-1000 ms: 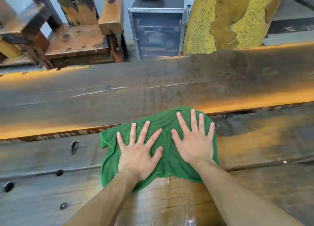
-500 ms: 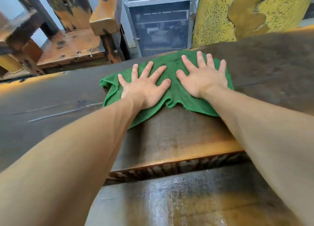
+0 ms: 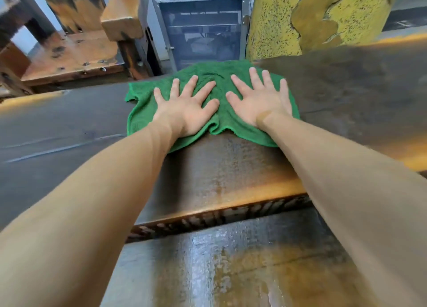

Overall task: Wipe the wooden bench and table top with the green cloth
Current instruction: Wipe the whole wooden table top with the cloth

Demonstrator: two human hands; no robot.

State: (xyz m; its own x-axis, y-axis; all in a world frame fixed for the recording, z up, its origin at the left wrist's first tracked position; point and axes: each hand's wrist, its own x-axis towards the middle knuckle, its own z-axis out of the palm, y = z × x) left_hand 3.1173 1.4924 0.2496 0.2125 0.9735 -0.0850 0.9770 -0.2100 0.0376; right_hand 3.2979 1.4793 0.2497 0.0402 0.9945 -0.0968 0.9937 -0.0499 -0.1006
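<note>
Green terry cloth lies at the far edge of the dark wooden table top, under the flat, splayed left hand and right hand, neither gripping. Pushed further, it could slip off.

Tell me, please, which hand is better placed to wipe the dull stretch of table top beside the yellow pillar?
Probably the right hand: it lies flat on the green cloth nearest that stretch of table top; the left hand is farther away.
</note>
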